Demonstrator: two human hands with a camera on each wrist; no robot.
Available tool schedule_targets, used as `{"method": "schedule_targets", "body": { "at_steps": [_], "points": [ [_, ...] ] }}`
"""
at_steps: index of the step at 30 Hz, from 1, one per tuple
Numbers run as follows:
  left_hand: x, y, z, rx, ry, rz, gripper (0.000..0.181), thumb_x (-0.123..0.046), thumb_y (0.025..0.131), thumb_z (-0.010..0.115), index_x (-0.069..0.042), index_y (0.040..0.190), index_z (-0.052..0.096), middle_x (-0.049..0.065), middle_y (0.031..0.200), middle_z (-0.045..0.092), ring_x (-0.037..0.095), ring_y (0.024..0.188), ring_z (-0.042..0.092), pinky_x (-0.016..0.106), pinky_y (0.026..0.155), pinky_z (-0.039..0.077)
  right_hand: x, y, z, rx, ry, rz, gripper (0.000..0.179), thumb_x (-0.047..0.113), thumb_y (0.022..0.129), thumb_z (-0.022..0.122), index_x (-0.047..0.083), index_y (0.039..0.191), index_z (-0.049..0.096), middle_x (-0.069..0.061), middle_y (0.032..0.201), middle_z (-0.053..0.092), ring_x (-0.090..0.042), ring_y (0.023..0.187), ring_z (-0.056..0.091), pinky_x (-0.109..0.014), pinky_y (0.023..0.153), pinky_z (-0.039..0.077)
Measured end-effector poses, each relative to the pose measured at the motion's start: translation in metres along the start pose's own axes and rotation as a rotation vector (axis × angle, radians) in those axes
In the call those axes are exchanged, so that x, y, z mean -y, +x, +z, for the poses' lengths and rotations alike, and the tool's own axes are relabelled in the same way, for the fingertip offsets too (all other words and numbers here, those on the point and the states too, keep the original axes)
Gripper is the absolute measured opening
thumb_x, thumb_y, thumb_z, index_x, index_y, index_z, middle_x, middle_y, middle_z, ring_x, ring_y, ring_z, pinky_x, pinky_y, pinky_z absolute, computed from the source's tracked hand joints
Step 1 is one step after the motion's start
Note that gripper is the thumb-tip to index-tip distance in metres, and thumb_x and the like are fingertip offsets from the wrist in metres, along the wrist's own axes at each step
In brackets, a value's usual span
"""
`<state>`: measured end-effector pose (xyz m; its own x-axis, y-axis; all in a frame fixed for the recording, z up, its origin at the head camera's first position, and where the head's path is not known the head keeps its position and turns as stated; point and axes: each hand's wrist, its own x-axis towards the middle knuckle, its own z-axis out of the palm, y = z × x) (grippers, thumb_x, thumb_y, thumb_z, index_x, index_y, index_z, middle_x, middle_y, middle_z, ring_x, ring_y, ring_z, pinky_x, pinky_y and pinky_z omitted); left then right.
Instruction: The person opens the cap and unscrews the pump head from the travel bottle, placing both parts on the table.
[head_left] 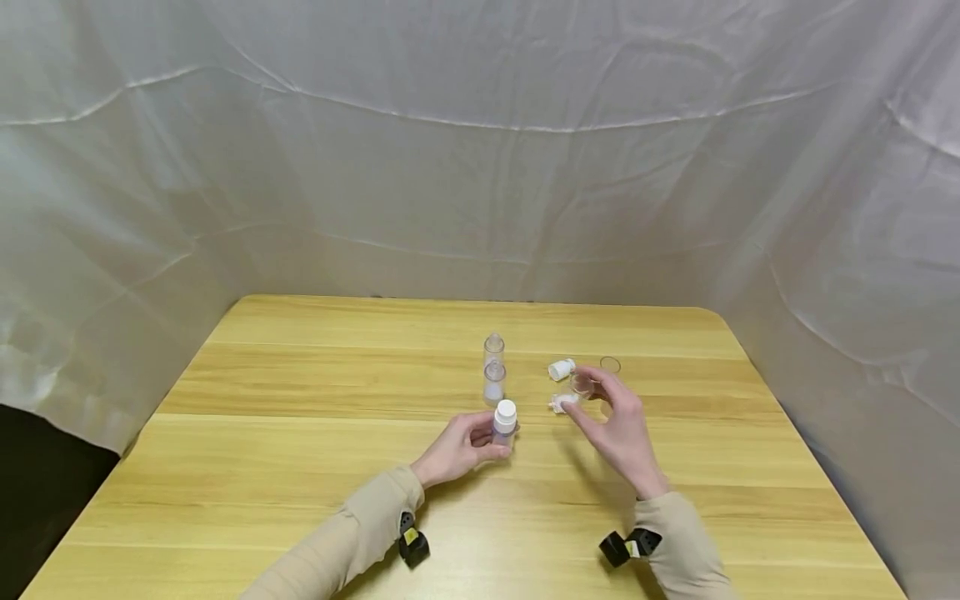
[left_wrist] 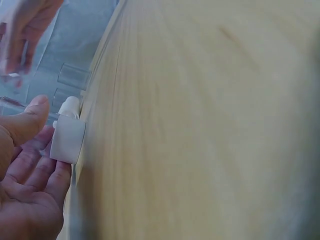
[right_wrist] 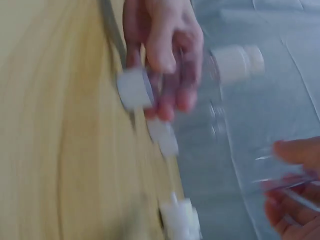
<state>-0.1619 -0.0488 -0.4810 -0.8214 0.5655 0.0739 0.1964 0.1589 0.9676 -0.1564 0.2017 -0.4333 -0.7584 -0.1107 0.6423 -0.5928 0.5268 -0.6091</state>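
In the head view my left hand [head_left: 467, 446] grips a small clear bottle [head_left: 502, 438] with a white end piece [head_left: 506, 412] facing up. That same white end piece [left_wrist: 69, 140] shows beside the fingertips in the left wrist view. My right hand [head_left: 617, 425] pinches a clear round cap [head_left: 582, 383] between thumb and fingers, held above the table. Close below that hand lies a white pump head [head_left: 561, 403], its edge partly hidden by the thumb. A white cylindrical piece [head_left: 561, 370] lies on its side just beyond.
Two clear bottles [head_left: 493, 385] stand one behind the other past my left hand, the nearer with white inside. A thin ring [head_left: 611, 365] lies beyond my right hand. The wooden table [head_left: 300, 458] is bordered by grey curtain [head_left: 480, 183] at the back and sides.
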Motion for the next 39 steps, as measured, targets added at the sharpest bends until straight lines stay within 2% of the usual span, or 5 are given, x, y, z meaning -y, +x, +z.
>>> {"method": "schedule_targets", "body": {
  "at_steps": [6, 8, 13, 19, 39],
  "points": [
    [0.000, -0.001, 0.000, -0.002, -0.005, -0.007, 0.047, -0.004, 0.092, 0.069, 0.006, 0.136, 0.055, 0.025, 0.136, 0.062, 0.040, 0.130, 0.058, 0.045, 0.116, 0.046, -0.014, -0.003, -0.023, 0.082, -0.290, 0.087, 0.050, -0.001, 0.070, 0.088, -0.006, 0.113, 0.063, -0.014, 0.091, 0.070, -0.027, 0.079, 0.069, -0.038, 0.070, 0.064],
    [0.000, -0.001, 0.000, -0.001, -0.004, -0.007, 0.047, -0.005, 0.093, 0.069, 0.006, 0.136, 0.056, 0.025, 0.135, 0.063, 0.040, 0.130, 0.058, 0.044, 0.116, 0.046, -0.017, -0.005, -0.029, 0.102, -0.341, 0.124, 0.048, 0.001, 0.070, 0.089, -0.006, 0.110, 0.063, -0.014, 0.088, 0.068, -0.026, 0.076, 0.067, -0.038, 0.066, 0.062],
    [0.000, -0.001, 0.000, 0.003, 0.001, -0.001, 0.046, -0.005, 0.093, 0.069, 0.007, 0.136, 0.055, 0.026, 0.135, 0.063, 0.040, 0.131, 0.058, 0.043, 0.116, 0.047, -0.019, -0.007, -0.041, 0.189, -0.406, 0.237, 0.041, 0.004, 0.073, 0.087, -0.004, 0.104, 0.061, -0.016, 0.089, 0.066, -0.026, 0.078, 0.063, -0.036, 0.066, 0.056],
    [0.000, -0.001, 0.000, 0.006, -0.004, 0.000, 0.047, -0.004, 0.093, 0.068, 0.007, 0.136, 0.055, 0.026, 0.136, 0.062, 0.040, 0.131, 0.058, 0.043, 0.116, 0.046, -0.023, -0.011, -0.050, 0.275, -0.421, 0.382, 0.039, 0.005, 0.075, 0.082, -0.003, 0.105, 0.058, -0.023, 0.102, 0.067, -0.036, 0.091, 0.066, -0.053, 0.079, 0.059],
    [-0.002, 0.000, -0.001, 0.005, -0.016, -0.016, 0.048, -0.003, 0.092, 0.069, 0.007, 0.137, 0.054, 0.025, 0.137, 0.062, 0.039, 0.132, 0.057, 0.044, 0.117, 0.045, -0.028, -0.015, -0.050, 0.332, -0.455, 0.436, 0.038, 0.004, 0.074, 0.079, -0.004, 0.104, 0.058, -0.018, 0.095, 0.065, -0.024, 0.077, 0.058, -0.033, 0.064, 0.050]
  ]
}}
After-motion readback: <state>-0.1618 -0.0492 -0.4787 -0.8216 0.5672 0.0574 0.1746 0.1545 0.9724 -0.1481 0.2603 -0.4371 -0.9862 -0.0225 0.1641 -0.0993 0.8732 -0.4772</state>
